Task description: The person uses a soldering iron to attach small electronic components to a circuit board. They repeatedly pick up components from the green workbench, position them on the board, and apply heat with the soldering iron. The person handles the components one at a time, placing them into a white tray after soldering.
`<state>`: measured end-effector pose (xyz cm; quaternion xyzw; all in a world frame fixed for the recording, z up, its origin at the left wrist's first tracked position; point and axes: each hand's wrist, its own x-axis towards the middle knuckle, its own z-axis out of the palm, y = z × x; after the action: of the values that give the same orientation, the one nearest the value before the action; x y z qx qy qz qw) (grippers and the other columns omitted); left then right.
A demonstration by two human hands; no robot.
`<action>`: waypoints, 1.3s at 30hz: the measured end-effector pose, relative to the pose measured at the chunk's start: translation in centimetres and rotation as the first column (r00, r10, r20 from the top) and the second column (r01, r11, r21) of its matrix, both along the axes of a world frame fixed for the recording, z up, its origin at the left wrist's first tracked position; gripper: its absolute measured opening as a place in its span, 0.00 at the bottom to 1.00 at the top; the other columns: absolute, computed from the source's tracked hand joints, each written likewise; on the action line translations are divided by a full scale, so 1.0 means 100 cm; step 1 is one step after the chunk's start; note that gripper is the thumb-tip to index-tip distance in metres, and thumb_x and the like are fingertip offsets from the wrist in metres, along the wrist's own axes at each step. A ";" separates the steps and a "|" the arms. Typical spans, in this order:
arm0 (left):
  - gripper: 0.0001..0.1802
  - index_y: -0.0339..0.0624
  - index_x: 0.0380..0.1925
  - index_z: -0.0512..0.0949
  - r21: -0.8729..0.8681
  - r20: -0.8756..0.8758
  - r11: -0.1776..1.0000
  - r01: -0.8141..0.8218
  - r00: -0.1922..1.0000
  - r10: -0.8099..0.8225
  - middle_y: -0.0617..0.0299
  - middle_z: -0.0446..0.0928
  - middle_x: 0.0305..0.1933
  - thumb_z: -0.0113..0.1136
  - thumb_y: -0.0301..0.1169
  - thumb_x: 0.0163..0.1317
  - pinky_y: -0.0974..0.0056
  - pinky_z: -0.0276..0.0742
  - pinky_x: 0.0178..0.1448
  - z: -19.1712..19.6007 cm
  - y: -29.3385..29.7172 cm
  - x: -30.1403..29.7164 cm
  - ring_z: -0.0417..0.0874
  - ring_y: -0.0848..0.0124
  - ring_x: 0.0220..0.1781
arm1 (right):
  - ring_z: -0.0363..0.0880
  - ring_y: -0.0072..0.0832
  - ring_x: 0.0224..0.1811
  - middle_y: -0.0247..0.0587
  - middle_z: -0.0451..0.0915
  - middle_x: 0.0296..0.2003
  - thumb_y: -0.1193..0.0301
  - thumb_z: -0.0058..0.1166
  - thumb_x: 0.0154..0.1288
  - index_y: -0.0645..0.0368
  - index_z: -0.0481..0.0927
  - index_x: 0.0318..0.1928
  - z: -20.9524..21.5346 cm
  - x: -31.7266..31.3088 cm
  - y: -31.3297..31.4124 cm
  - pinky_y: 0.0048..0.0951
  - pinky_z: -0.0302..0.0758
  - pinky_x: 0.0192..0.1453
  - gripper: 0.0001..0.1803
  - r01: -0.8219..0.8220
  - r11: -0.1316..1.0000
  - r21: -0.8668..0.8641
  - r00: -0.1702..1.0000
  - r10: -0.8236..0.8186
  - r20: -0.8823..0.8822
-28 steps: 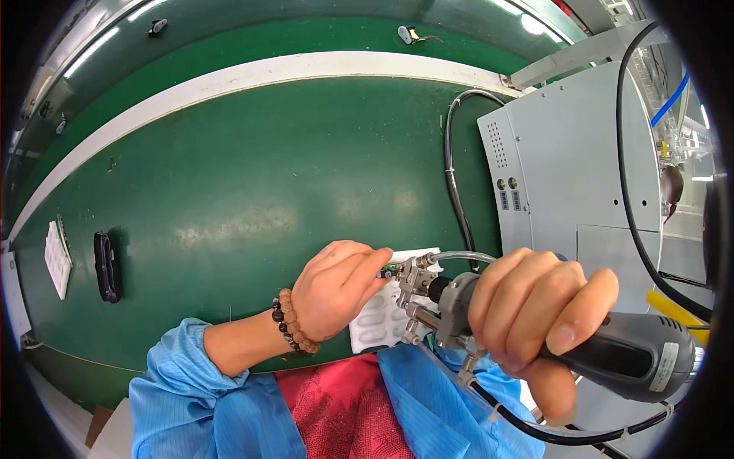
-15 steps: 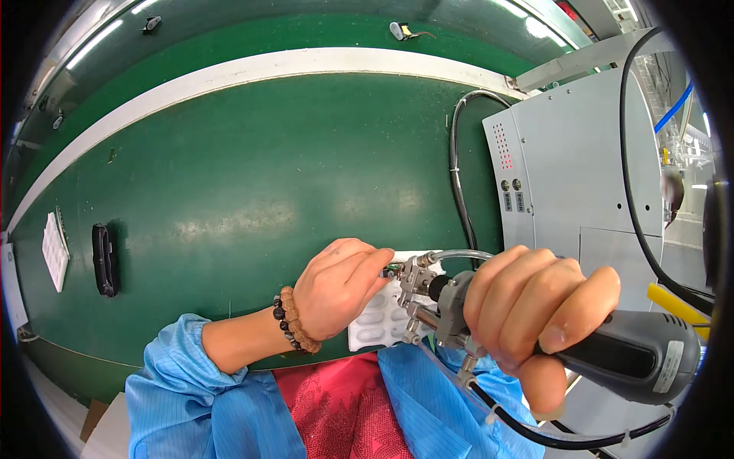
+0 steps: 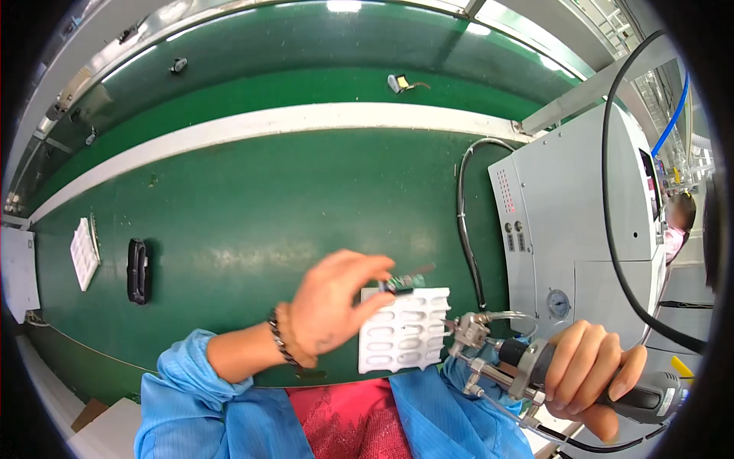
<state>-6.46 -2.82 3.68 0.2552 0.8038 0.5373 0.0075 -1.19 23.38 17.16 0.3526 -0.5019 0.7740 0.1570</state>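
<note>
pinching a small green circuit board (image 3: pixel 404 282) between thumb and fingertips, the left hand (image 3: pixel 332 306) hovers just above the white moulded tray (image 3: pixel 404 336) on the green conveyor belt (image 3: pixel 252 206). the right hand (image 3: pixel 589 375) is clenched around a handheld dispensing tool (image 3: pixel 535 367), its metal nozzle just beside the tray's right edge.

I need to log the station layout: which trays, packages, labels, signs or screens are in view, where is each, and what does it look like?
White blister tray: belt's near edge, beside the left hand; rectangular, rows of oval pockets.
White tray: far left on the belt; small, ribbed, tilted.
Screen: on the grey machine, right; dark, narrow, seen edge-on.
Round gauge: machine front, above the right hand holding the tool; small pale dial.
</note>
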 end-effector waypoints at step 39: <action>0.15 0.37 0.42 0.84 -0.041 -0.048 0.985 0.169 0.984 -0.171 0.51 0.85 0.43 0.73 0.24 0.53 0.55 0.80 0.55 -0.002 0.014 -0.050 0.85 0.53 0.49 | 0.77 0.28 0.17 0.39 0.77 0.21 0.72 0.71 0.62 0.61 0.71 0.37 -0.009 -0.015 -0.002 0.28 0.76 0.22 0.17 0.010 1.000 -0.013 0.997 -0.010 0.071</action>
<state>-11.42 -1.40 3.51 0.3365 0.7887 0.5131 0.0375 -2.66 23.17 16.23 0.3213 -0.5037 0.7886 0.1453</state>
